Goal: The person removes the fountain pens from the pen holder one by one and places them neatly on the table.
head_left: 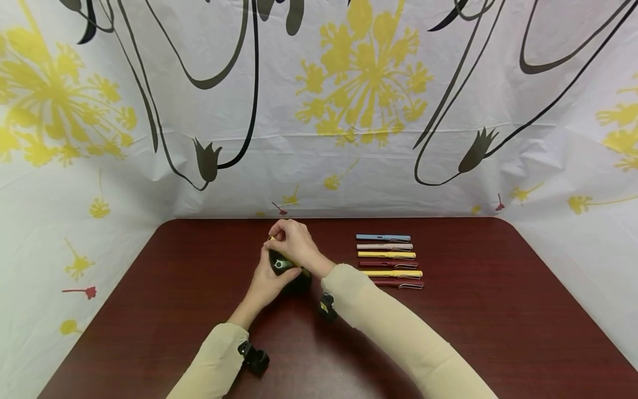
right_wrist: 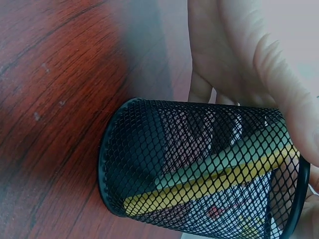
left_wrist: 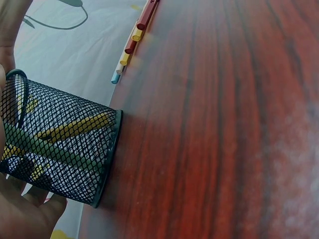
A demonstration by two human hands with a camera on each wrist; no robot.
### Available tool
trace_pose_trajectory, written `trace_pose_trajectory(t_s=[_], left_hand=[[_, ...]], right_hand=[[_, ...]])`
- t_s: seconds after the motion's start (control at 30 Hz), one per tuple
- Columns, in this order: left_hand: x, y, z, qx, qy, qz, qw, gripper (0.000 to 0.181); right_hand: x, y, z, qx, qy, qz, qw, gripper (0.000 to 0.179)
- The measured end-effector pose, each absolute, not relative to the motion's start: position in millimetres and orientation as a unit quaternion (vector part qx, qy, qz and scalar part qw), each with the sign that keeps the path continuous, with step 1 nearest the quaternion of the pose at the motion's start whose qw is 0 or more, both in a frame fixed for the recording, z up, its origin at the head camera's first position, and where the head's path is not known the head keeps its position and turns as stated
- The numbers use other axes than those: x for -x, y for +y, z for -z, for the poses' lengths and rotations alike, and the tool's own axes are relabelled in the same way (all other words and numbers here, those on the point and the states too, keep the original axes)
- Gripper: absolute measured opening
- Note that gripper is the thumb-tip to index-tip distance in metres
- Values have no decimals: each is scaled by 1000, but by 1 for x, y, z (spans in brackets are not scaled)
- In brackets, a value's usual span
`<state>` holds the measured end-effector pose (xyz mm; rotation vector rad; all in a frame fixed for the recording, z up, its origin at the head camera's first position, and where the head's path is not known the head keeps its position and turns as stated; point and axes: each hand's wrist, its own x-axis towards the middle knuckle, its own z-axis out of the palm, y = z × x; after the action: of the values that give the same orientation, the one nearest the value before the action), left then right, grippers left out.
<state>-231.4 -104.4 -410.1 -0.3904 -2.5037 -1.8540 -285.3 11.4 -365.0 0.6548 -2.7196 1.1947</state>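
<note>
A black mesh pen cup stands on the table, best seen in the wrist views. My left hand grips it around the side near the rim, thumb on the near side. Inside lean a green pen and a yellow pen, both visible through the mesh. Over the cup's mouth, my right hand pinches the upper end of the yellow pen between thumb and fingers. The green pen's round end shows between the hands in the head view. Part of the cup is hidden by the hands there.
Right of the cup, several pens lie in a row: a blue pen, a pink pen, yellow pens and dark red pens. They rest on a dark red wooden table. A white patterned sheet hangs behind its far edge.
</note>
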Motion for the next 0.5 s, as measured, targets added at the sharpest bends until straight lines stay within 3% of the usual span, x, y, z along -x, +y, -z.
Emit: trace_pose_trajectory(t_s=[0.2, 0.5], left_hand=[[246, -108, 437, 112, -803, 585, 4, 89], [247, -108, 440, 111, -812, 572, 31, 88]], right_hand=[[285, 12, 365, -210, -899, -381, 56, 14], [283, 20, 367, -226, -890, -388, 76, 11]])
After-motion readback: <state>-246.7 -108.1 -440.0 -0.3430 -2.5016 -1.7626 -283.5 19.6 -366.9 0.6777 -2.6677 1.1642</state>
